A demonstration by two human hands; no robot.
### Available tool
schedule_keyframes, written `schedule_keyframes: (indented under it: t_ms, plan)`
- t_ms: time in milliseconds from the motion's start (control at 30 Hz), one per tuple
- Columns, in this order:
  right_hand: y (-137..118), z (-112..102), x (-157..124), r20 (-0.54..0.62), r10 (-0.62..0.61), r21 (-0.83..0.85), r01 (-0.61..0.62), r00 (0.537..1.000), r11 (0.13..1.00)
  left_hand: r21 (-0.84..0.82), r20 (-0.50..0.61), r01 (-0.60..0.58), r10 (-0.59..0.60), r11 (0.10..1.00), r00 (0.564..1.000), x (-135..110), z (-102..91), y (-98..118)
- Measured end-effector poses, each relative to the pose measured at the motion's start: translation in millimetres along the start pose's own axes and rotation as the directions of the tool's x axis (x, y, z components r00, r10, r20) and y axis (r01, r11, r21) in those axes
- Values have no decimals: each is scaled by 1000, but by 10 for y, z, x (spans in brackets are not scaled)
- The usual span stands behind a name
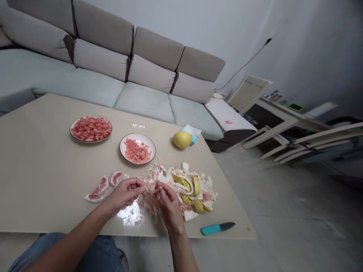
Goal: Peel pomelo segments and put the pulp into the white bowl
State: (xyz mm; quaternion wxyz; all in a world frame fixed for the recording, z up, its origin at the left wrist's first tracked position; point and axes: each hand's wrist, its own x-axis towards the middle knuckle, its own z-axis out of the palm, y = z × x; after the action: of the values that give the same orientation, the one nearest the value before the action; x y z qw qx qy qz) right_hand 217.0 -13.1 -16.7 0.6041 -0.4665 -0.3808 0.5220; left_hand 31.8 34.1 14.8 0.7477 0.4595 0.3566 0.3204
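Observation:
My left hand (127,193) is over the table, fingertips pinched together; whatever they hold is too small to make out. Close by on the right, my right hand (169,206) is closed, with a small reddish piece of pomelo flesh (159,189) seemingly between its fingertips. Unpeeled pomelo segments (101,187) lie left of my left hand. Beside my right hand spreads a heap of pomelo peel (195,185), white pith and membrane scraps. Beyond the hands, a smaller plate (122,154) and a larger plate (71,136) carry loose pink pomelo flesh.
A whole yellow pomelo (182,139) sits by a blue-and-white tissue pack (194,135) near the table's right edge. A knife (217,228) with a turquoise handle lies at the near right corner. Behind the table (34,166) stands a grey sofa (144,94).

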Motion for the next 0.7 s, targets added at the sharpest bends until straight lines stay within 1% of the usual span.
schedule_keyframes:
  t_ms: [133, 233, 333, 433, 500, 533, 600, 667, 700]
  plan:
    - [-37, 27, 9, 5, 60, 137, -61, 998, 989, -50, 18, -2, 2, 999, 1000, -11, 10, 30]
    - [-109, 83, 1, 44, 103, 179, -110, 994, 978, -96, 36, 12, -9, 995, 999, -24, 14, 54]
    - [-156, 139, -17, 123, 158, 98, -170, 980, 981, -115, 54, 22, -16, 993, 998, -33, 7, 55]
    - [-172, 181, -29, 209, 209, -74, -197, 955, 978, -70, 60, 22, -18, 997, 998, -28, 4, 41]
    - [-188, 204, -24, 205, 196, -208, -153, 959, 966, 6, 41, -11, 10, 1000, 999, -18, 9, 37]
    - [-202, 214, -18, 188, 156, -283, -99, 970, 954, 54, 30, -40, 38, 998, 999, -12, 14, 38]
    - [-243, 232, 1, 168, 28, -431, 48, 985, 901, 149, 9, -104, 104, 983, 995, -2, 22, 45]
    - [-296, 247, 22, 196, -76, -532, 171, 978, 829, 206, -13, -133, 138, 969, 990, 6, 20, 53]
    - [-323, 252, 37, 219, -99, -558, 207, 971, 803, 214, -26, -126, 134, 969, 991, 11, 11, 56]
